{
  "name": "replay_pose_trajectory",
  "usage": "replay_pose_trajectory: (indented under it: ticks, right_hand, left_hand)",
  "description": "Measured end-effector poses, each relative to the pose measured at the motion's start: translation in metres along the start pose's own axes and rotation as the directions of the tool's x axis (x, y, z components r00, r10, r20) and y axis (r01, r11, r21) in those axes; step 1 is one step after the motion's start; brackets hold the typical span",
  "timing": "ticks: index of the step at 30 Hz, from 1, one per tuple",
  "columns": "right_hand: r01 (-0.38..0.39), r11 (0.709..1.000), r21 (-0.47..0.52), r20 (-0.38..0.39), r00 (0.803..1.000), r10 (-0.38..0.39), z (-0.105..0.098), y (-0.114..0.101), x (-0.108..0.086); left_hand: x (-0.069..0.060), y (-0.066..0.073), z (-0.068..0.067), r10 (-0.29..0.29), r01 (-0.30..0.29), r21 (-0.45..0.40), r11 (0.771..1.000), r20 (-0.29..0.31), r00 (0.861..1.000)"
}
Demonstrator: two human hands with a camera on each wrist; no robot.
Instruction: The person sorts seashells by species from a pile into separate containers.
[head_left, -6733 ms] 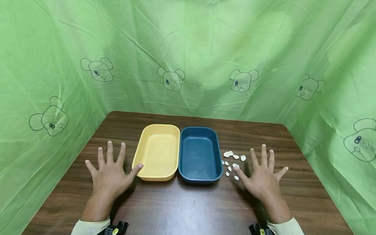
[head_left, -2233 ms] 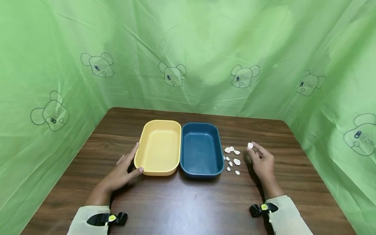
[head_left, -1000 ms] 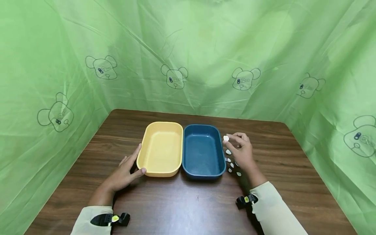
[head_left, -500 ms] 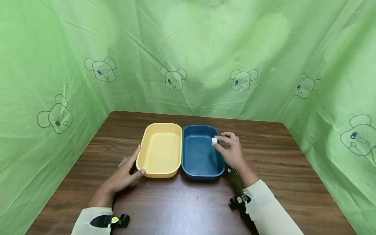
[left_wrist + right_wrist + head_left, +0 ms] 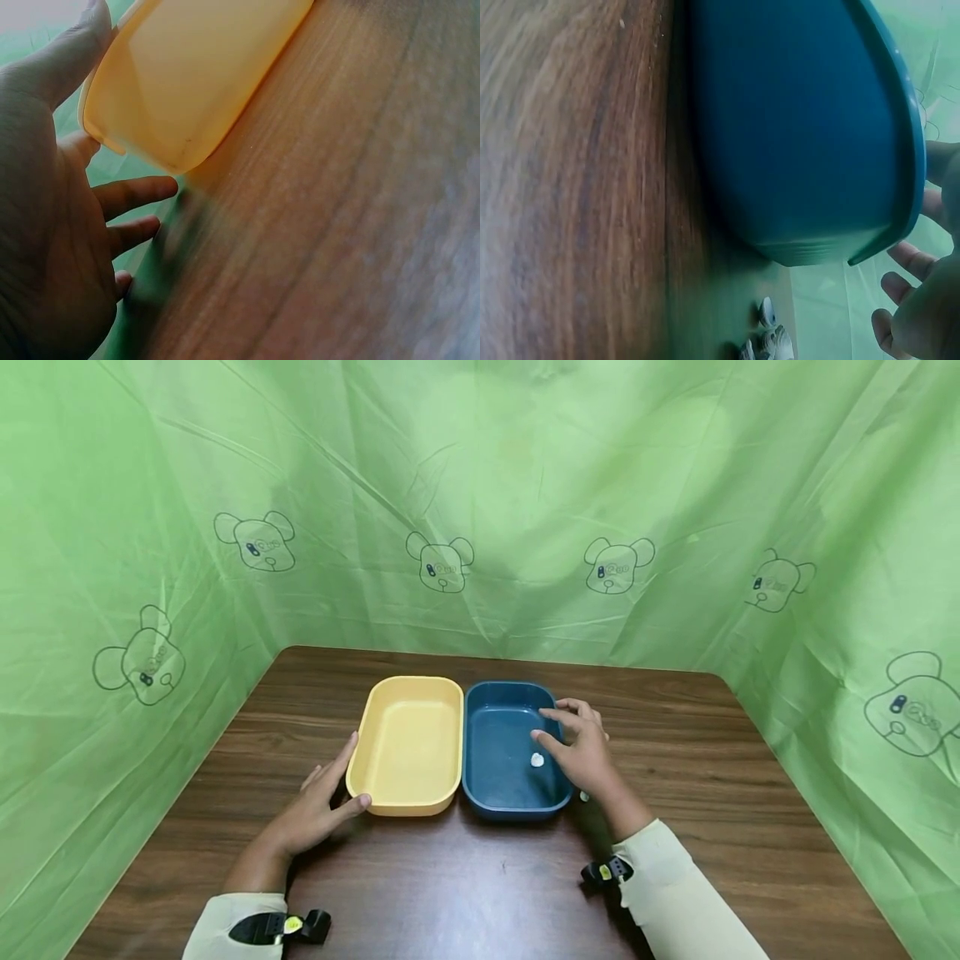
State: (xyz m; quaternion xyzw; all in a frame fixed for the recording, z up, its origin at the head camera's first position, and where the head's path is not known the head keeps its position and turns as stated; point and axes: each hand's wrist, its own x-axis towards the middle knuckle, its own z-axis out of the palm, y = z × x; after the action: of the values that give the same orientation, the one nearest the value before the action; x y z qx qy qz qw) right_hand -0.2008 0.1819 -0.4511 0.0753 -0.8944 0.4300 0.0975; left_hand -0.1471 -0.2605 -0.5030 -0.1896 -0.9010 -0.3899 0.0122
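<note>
My right hand (image 5: 587,755) is over the right side of the blue tray (image 5: 501,747), thumb and index finger apart with nothing between them. Just below the thumb, a small white seashell (image 5: 537,760) shows against the tray's inside; whether it lies on the bottom or is falling I cannot tell. At the left, my left hand (image 5: 309,810) touches the near left corner of the yellow tray (image 5: 405,747), its thumb at the rim and its fingers fairly straight along the side. Several ridged seashells (image 5: 778,342) lie beyond the blue tray in the right wrist view.
Both trays stand side by side on a dark wooden table (image 5: 450,877). One shell (image 5: 584,796) shows on the table right of the blue tray; the right hand and forearm hide others. A green curtain (image 5: 480,485) surrounds the table's back and sides.
My right hand picked a shell from the table, carried it left over the blue tray and let it go; thumb and finger have parted. My left hand moved onto the yellow tray's corner and stayed.
</note>
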Motion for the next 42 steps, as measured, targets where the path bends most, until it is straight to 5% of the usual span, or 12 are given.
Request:
replay_pose_trajectory:
  ticks: [22,35,42]
  right_hand:
    - [-0.092,0.975,0.202,-0.034,0.994,0.101,-0.021,0.029,0.001]
    - [-0.110,0.987,0.117,-0.069,0.991,0.118,-0.036,0.056,0.000]
    - [-0.178,0.977,0.116,-0.070,0.980,0.187,-0.042,0.073,-0.002]
  left_hand:
    - [-0.003,0.001,-0.003,-0.004,0.004,-0.002,1.000,0.003,1.000]
    - [-0.002,0.001,-0.001,0.001,-0.001,0.000,1.000,0.004,1.000]
    - [0.000,0.002,-0.001,0.004,-0.004,-0.005,1.000,0.002,1.000]
